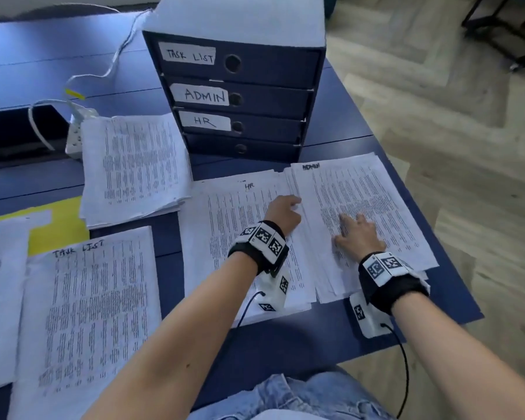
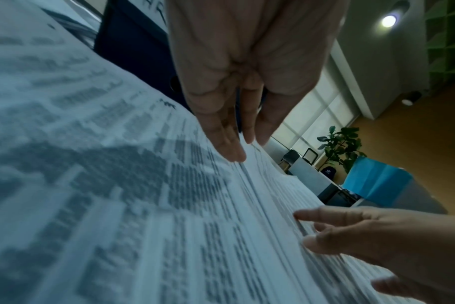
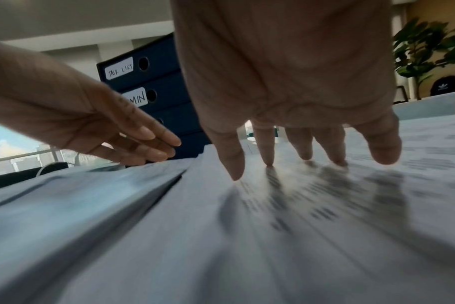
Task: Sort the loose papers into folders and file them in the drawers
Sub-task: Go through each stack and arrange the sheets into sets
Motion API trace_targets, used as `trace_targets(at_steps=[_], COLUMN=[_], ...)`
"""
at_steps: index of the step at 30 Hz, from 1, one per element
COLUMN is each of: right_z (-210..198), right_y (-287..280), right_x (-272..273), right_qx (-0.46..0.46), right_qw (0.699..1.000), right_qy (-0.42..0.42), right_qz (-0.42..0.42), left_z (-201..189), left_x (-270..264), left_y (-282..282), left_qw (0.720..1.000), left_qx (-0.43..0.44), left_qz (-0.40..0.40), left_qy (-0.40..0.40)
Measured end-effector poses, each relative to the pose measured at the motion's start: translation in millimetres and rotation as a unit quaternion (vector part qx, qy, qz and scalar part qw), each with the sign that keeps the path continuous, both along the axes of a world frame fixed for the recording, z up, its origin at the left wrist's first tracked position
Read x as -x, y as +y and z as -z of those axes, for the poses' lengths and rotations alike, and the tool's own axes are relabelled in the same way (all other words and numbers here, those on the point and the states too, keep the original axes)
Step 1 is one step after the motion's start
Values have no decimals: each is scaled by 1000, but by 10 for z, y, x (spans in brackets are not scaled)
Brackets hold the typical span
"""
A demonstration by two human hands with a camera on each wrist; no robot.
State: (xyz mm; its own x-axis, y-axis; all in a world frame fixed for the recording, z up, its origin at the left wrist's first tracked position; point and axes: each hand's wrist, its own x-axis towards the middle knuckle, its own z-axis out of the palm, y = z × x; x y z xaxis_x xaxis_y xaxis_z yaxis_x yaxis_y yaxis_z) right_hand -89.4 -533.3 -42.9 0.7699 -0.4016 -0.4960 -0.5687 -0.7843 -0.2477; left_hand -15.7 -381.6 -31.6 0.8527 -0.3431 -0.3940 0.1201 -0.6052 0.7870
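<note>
Several stacks of printed papers lie on the blue table (image 1: 331, 334). My right hand (image 1: 353, 230) lies flat with spread fingers on the stack marked ADMIN (image 1: 376, 189), seen close in the right wrist view (image 3: 299, 160). My left hand (image 1: 288, 204) holds its straight fingers against that stack's left edge, over the HR stack (image 1: 234, 237); its fingertips (image 2: 234, 154) touch the sheet edges. A TASK LIST stack (image 1: 85, 313) lies at front left and an unlabelled stack (image 1: 134, 168) behind it. The blue drawer unit (image 1: 240, 95) has all its drawers closed, labelled TASK LIST, ADMIN and HR, with the lowest drawer unlabelled.
A yellow folder (image 1: 61, 228) peeks out under papers at the left. A white power strip with cable (image 1: 76, 131) and a black object (image 1: 12, 131) sit at the back left. The table ends just right of the ADMIN stack, with wooden floor (image 1: 467, 147) beyond.
</note>
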Motion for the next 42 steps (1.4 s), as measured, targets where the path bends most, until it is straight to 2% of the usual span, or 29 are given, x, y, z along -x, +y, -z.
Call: trace_targets(at_steps=[5, 9, 15, 22, 27, 30, 33, 38, 42], right_z=[-225, -345, -535, -367, -183, -26, 33, -11, -40], right_y=[450, 1163, 2345, 3430, 3839, 3985, 4079, 4129, 4157], right_x=[-238, -470, -534, -352, -220, -127, -69, -114, -143], right_qx=[-20, -73, -151, -203, -200, -122, -21, 12, 46], right_qw=[998, 988, 967, 951, 957, 964, 965, 964, 954], right_qy=[-65, -123, -163, -159, -112, -58, -39, -44, -56], right_qz=[6, -52, -127, -169, -179, -228, -257, -262, -292], left_z=[-132, -231, -317, -82, 102, 145, 135, 128, 160], left_x=[-63, -67, -7, -50, -10, 44, 21, 22, 122], left_y=[577, 1268, 2619, 3853, 4247, 4320, 4311, 4294, 4313], left_qw=[999, 998, 988, 973, 955, 924, 912, 897, 907], left_qx=[4, 1, -48, -169, -294, -368, -384, -393, -355], left_qz=[-8, -39, -119, -141, -4, 75, 101, 139, 128], left_qy=[-44, -57, -85, -73, -24, -67, -103, -148, -188])
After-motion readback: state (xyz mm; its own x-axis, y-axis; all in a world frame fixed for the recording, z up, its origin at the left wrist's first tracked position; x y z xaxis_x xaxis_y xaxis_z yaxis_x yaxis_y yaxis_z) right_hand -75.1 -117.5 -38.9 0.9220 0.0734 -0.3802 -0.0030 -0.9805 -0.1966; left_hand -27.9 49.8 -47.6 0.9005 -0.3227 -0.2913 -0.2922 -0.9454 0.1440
